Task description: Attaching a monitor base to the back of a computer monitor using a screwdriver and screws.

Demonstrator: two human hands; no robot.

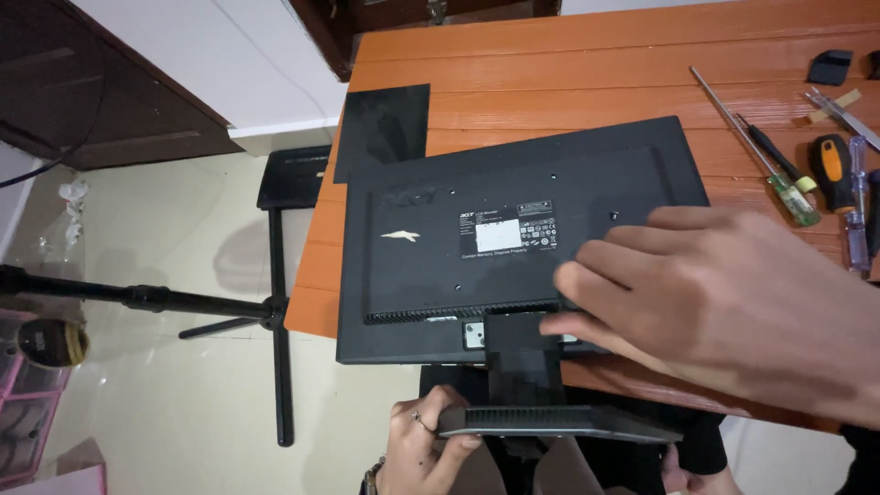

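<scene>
A black flat monitor (440,275) lies face down on an orange wooden table (596,73), its lower edge overhanging the near side. Its stand neck (522,357) and flat stand base (550,422) stick out toward me past the table edge. My left hand (417,454), with a ring on one finger, grips the left end of the stand base. My right hand (733,293) lies flat on the monitor's back, fingertips pressed beside the neck joint and holding nothing. The hand hides the monitor's lower right corner.
Several screwdrivers lie at the table's right: a long green-handled one (779,183), an orange-and-black one (832,165) and a clear purple one (857,220). A black sheet (385,128) lies at the table's left edge. A black tripod stand (275,312) stands on the floor to the left.
</scene>
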